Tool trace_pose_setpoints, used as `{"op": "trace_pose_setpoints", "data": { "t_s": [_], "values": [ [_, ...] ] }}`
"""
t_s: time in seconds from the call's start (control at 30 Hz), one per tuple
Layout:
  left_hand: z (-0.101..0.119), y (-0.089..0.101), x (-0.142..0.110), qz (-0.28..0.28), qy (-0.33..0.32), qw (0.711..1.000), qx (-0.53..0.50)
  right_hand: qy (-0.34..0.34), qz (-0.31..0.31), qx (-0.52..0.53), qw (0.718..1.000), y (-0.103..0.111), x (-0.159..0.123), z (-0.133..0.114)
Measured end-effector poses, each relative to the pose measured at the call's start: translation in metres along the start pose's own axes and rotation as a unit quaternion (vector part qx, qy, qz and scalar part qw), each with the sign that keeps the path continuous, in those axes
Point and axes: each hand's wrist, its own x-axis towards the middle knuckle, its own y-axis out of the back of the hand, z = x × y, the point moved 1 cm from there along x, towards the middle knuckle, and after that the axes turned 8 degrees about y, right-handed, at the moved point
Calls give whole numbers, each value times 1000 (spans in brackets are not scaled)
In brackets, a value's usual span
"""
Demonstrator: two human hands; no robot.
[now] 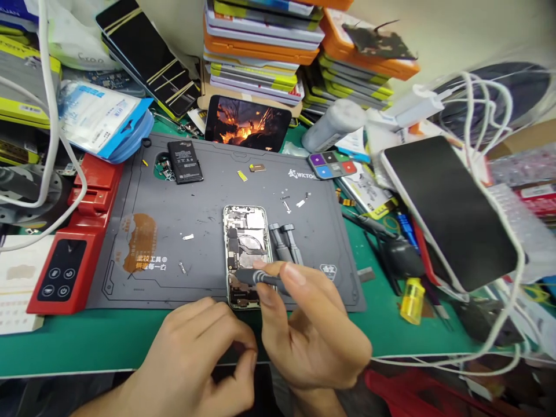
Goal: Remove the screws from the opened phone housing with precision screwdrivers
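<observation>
An opened phone (247, 243) with its insides bare lies on a grey work mat (174, 220). My right hand (310, 330) is closed on a grey screwdriver (256, 277), whose tip points left onto the phone's lower half. My left hand (200, 353) rests near the mat's front edge just below the phone, fingers curled with thumb and forefinger pinched together; what they hold is hidden. Two more grey screwdrivers (284, 242) lie right of the phone.
A black battery (185, 161), small screws and metal parts lie on the mat. A lit phone (247, 123) leans behind it, under stacked cases (260, 52). A red device (73, 249) stands left. A dark phone (452, 211), white cables, a yellow bottle (412, 300) sit right.
</observation>
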Motion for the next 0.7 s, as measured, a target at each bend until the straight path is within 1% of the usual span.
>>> {"op": "trace_pose_setpoints", "data": {
  "t_s": [0.07,0.17,0.27,0.37,0.47,0.6,0.7],
  "values": [
    [-1,0,-1,-1,-1,1000,6,-4,-5,-2,1000,1,3,0],
    [-3,-1,-1,1,-7,1000,8,-10,-7,37,999,2,7,0],
    [-4,-2,0,1,-9,1000,6,-9,1,14,1000,3,8,0],
    [-3,-2,0,-2,-3,1000,4,-21,-11,27,999,4,8,-1],
    [-2,-1,-1,-8,3,1000,1,-10,2,7,1000,6,9,-1],
    [-2,-1,-2,-9,5,1000,0,-23,-14,23,999,7,9,-2],
    [-2,-1,-2,-13,11,1000,-2,-15,-3,-2,1000,7,9,-3]
  ]
}}
